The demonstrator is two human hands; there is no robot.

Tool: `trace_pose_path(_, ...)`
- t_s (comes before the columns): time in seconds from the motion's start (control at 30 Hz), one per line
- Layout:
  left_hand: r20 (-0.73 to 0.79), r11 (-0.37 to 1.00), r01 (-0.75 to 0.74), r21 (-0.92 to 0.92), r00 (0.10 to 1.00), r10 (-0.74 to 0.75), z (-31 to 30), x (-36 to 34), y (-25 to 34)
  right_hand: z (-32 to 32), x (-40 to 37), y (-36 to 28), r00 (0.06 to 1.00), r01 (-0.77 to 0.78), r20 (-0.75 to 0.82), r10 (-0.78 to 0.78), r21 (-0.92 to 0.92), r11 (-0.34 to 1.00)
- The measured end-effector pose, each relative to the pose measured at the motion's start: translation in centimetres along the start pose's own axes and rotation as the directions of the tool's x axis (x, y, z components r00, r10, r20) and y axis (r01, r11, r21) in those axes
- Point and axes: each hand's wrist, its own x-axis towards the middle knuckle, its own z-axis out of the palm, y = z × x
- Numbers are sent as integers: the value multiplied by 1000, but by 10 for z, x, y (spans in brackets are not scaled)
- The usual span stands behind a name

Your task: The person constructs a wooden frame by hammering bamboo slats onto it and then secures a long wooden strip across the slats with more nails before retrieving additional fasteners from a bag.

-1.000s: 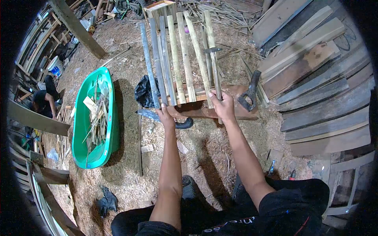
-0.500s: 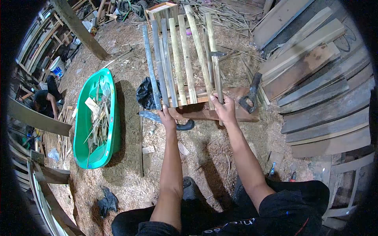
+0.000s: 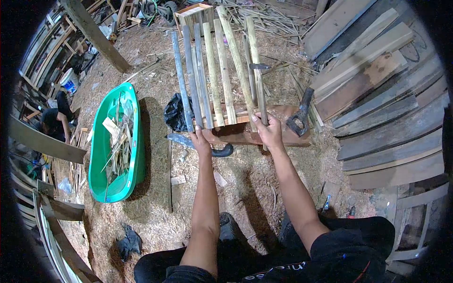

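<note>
A slatted wooden frame [image 3: 220, 70], with pale and grey strips running away from me, is held up between my hands. My left hand [image 3: 201, 141] is closed on its near left corner. At the near right corner, my right hand [image 3: 270, 131] grips the frame, thumb on top. A dark pointed metal piece [image 3: 259, 66] shows across the right-hand strips. Beneath the near edge lies a reddish-brown board [image 3: 283, 137]. A large knife with a grey-blue blade [image 3: 180, 139] and curved black handle [image 3: 223, 151] lies just beyond my left wrist.
A green tub [image 3: 93, 165] of wood scraps stands left. A dark, thick-handled tool [image 3: 300, 115] lies right of the board, near stacked planks [image 3: 377, 118]. A wooden post [image 3: 96, 37], a slatted box [image 3: 194, 14] and loose sticks are farther back. Another person [image 3: 55, 120] crouches far left.
</note>
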Motion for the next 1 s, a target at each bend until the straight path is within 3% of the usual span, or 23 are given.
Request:
trace_pose_path(0.13, 0, 996, -52, 68, 999, 52, 2, 11, 7, 0, -1, 1, 998, 23, -63, -25, -38, 999)
trace_pose_path(0.2, -52, 972, -234, 20, 971, 235, 12, 27, 22, 2, -4, 4, 987, 74, -141, -73, 1, 997)
trace_pose_path(0.23, -44, 964, -247, 92, 967, 252, 18, 36, 31, 1, -4, 12, 982, 20, -191, -2, 93, 995)
trace_pose_path(0.27, -38, 951, -262, 164, 962, 272, 20, 45, 39, -5, 0, 22, 977, -42, -210, 48, 34, 999)
trace_pose_path(0.33, 32, 972, -153, 180, 988, 150, 23, 61, 55, -12, 1, 26, 960, -76, -260, 105, 120, 990)
trace_pose_path(0.37, 79, 965, -207, 163, 977, 196, 19, 83, 37, -20, 6, 36, 947, -96, -302, 107, 52, 994)
trace_pose_path(0.4, 96, 967, -137, 214, 988, 119, 21, 83, 52, -28, 11, 53, 933, -120, -342, 109, -13, 993)
trace_pose_path(0.47, 134, 989, -49, 139, 991, 30, 27, 86, 62, -47, 15, 78, 911, -210, -387, 143, -138, 968)
trace_pose_path(0.57, 123, 991, -115, 74, 987, 106, 33, 96, 41, -69, 9, 92, 891, -358, -386, 238, -277, 892)
trace_pose_path(0.67, 113, 979, -199, 49, 975, 192, 33, 94, 10, -80, 3, 111, 921, -286, -376, 104, -470, 835)
trace_pose_path(0.73, 92, 956, -289, 57, 955, 283, 37, 87, -10, -75, -6, 78, 927, -224, -376, 19, -509, 831)
trace_pose_path(0.87, 87, 958, -268, 105, 962, 259, 42, 63, -9, -84, -8, 86, 926, -104, -343, -161, -639, 762)
trace_pose_path(0.9, 160, 971, -226, 74, 964, 212, 40, 59, -9, -85, -10, 88, 913, -49, -333, -237, -665, 745)
trace_pose_path(0.93, 156, 935, -307, 180, 947, 281, 46, 55, -12, -86, -11, 89, 895, 5, -319, -312, -691, 722)
trace_pose_path(1.0, 175, 809, -444, 385, 896, 408, 62, 31, -22, -89, -17, 92, 899, -19, -328, -289, -690, 724)
